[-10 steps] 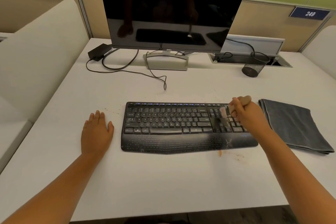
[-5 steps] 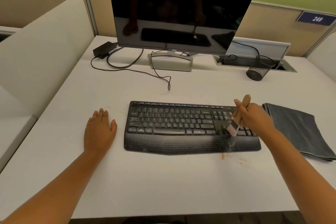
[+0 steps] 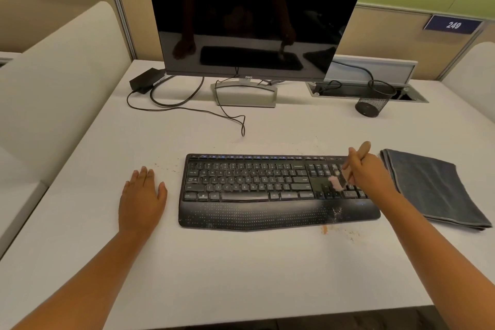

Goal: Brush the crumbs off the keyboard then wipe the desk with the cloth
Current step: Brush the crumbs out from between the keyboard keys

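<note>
The right hand (image 3: 368, 174) is closed around the wooden handle of a small brush (image 3: 345, 174), whose pale bristles press on the keys at the right end of the keyboard (image 3: 267, 190), near the number pad. The left hand (image 3: 142, 195) lies flat and spread on the counter (image 3: 241, 276) just left of the keyboard, gripping nothing.

The brushing step looks underway, not finished: pale dust streaks the wrist rest below the bristles, and crumbs (image 3: 337, 232) lie on the counter just in front of the keyboard's right corner, with finer specks behind it and near its left end. The cloth (image 3: 434, 190) sits folded just right of the keyboard, untouched, so the wiping is all still ahead.

For wiping, the front of the counter is bare up to its near edge. Behind the keyboard, loose cables (image 3: 214, 112), the monitor (image 3: 254, 16) stand and a mesh cup (image 3: 375, 100) crowd the back.
</note>
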Demonstrator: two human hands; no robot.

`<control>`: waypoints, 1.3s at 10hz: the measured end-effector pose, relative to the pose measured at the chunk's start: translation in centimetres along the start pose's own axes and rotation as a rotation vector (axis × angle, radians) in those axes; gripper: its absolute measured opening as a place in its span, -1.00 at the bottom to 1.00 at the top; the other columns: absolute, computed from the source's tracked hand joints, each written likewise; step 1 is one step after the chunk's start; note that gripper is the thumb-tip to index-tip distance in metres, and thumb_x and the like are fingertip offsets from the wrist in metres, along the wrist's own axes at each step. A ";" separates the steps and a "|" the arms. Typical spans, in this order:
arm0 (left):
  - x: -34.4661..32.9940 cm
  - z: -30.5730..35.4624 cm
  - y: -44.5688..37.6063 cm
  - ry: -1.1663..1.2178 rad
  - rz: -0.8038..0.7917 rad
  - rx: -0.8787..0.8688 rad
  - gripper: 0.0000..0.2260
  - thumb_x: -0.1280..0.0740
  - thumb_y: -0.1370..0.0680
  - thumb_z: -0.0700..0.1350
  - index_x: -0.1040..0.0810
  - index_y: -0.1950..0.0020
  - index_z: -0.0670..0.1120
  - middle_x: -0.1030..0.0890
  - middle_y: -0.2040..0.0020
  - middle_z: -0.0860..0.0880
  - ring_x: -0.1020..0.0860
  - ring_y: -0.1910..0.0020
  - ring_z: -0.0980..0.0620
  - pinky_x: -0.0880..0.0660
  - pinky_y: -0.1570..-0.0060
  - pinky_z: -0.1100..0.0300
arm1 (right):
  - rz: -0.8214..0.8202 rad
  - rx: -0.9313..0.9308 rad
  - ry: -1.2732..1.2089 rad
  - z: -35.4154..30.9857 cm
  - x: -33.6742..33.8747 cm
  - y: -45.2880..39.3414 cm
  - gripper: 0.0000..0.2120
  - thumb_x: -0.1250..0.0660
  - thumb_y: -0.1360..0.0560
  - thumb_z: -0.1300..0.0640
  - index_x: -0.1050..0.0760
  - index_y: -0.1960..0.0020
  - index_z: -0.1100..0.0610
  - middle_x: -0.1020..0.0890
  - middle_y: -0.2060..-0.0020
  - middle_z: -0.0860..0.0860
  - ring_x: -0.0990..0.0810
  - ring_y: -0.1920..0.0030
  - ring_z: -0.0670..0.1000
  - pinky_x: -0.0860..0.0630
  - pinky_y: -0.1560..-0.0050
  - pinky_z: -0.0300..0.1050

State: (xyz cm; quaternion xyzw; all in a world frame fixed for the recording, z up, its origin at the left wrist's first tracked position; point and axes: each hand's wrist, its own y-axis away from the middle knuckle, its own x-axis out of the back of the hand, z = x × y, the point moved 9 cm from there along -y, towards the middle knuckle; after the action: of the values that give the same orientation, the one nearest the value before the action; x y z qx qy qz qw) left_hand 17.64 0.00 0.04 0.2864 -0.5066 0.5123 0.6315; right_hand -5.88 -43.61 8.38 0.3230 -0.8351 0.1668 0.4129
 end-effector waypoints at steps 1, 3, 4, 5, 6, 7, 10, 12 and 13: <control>0.0 0.0 0.0 0.000 0.002 0.004 -0.56 -0.14 -0.59 -0.09 -0.29 -0.40 -0.30 -0.30 -0.42 -0.25 -0.21 -0.44 -0.19 -0.09 -0.41 -0.04 | -0.030 -0.028 0.036 0.0 0.5 0.2 -0.45 -0.01 -0.63 -0.07 -0.52 0.36 0.17 -0.56 0.49 0.10 -0.55 0.39 0.12 -0.55 0.12 0.08; -0.1 0.0 0.0 0.002 0.002 -0.003 -0.56 -0.14 -0.59 -0.09 -0.28 -0.40 -0.30 -0.29 -0.42 -0.24 -0.20 -0.44 -0.18 -0.08 -0.41 -0.03 | -0.034 0.062 -0.143 -3.1 0.4 -0.3 -0.63 -0.09 -0.61 -0.09 -0.57 0.14 0.07 -0.64 0.39 0.04 -0.55 0.46 -0.10 -0.46 0.37 -0.21; 0.1 -0.1 0.0 0.010 0.002 -0.008 -0.57 -0.15 -0.59 -0.10 -0.28 -0.40 -0.29 -0.29 -0.42 -0.23 -0.20 -0.44 -0.18 -0.08 -0.41 -0.03 | -0.194 0.058 -0.276 -3.1 -2.5 -0.4 -0.72 -0.16 -0.60 -0.04 -0.57 0.01 0.10 -0.66 0.32 0.06 -0.54 0.46 -0.07 -0.43 0.52 -0.31; 0.0 -0.1 -0.1 0.012 0.001 -0.008 -0.57 -0.15 -0.59 -0.11 -0.28 -0.40 -0.30 -0.29 -0.42 -0.24 -0.20 -0.44 -0.19 -0.08 -0.41 -0.03 | -0.166 0.033 -0.286 -1.9 -2.1 -0.7 -0.71 -0.17 -0.60 0.02 -0.58 -0.01 0.18 -0.65 0.35 0.06 -0.50 0.52 -0.12 -0.38 0.57 -0.34; -0.2 -0.3 -0.2 0.007 0.004 -0.005 -0.58 -0.16 -0.58 -0.12 -0.31 -0.38 -0.32 -0.31 -0.40 -0.26 -0.23 -0.42 -0.21 -0.11 -0.40 -0.05 | -0.053 -0.001 -0.200 0.4 0.6 -1.0 -0.69 -0.15 -0.61 0.08 -0.58 0.02 0.25 -0.62 0.39 0.07 -0.47 0.58 -0.17 -0.36 0.59 -0.39; -0.2 -0.2 -0.2 0.008 0.008 -0.008 -0.58 -0.18 -0.58 -0.13 -0.32 -0.37 -0.32 -0.32 -0.40 -0.27 -0.24 -0.41 -0.22 -0.12 -0.39 -0.06 | -0.024 -0.027 -0.146 1.4 1.9 -1.1 -0.67 -0.14 -0.62 0.07 -0.59 0.04 0.25 -0.63 0.36 0.11 -0.50 0.49 -0.09 -0.40 0.52 -0.31; -0.2 -0.3 -0.2 -0.004 0.014 -0.009 -0.58 -0.18 -0.57 -0.13 -0.33 -0.36 -0.33 -0.34 -0.38 -0.28 -0.26 -0.40 -0.24 -0.14 -0.38 -0.08 | -0.092 0.095 0.095 -2.4 -0.3 -1.2 -0.56 -0.03 -0.60 -0.13 -0.53 0.08 0.16 -0.62 0.32 0.02 -0.59 0.29 0.05 -0.53 0.19 -0.03; -0.2 -0.3 -0.2 0.000 0.024 -0.009 -0.59 -0.19 -0.57 -0.14 -0.34 -0.35 -0.34 -0.35 -0.37 -0.29 -0.27 -0.39 -0.25 -0.15 -0.37 -0.08 | -0.049 0.022 0.249 -1.7 0.2 -0.4 -0.45 0.02 -0.62 -0.11 -0.56 0.26 0.17 -0.61 0.37 0.09 -0.60 0.26 0.12 -0.54 0.09 0.04; -0.2 -0.3 -0.2 -0.003 0.023 -0.011 -0.59 -0.19 -0.57 -0.13 -0.33 -0.36 -0.33 -0.34 -0.38 -0.28 -0.27 -0.40 -0.24 -0.15 -0.37 -0.08 | -0.089 0.000 0.250 -1.7 0.3 -0.4 -0.48 0.00 -0.63 -0.10 -0.53 0.34 0.09 -0.59 0.41 0.07 -0.60 0.28 0.11 -0.54 0.07 0.04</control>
State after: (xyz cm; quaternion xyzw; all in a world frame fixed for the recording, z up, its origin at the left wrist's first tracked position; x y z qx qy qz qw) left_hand 17.94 0.12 -0.19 0.2779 -0.5137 0.5163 0.6263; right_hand -4.73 -43.11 9.71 0.3365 -0.7620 0.1873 0.5206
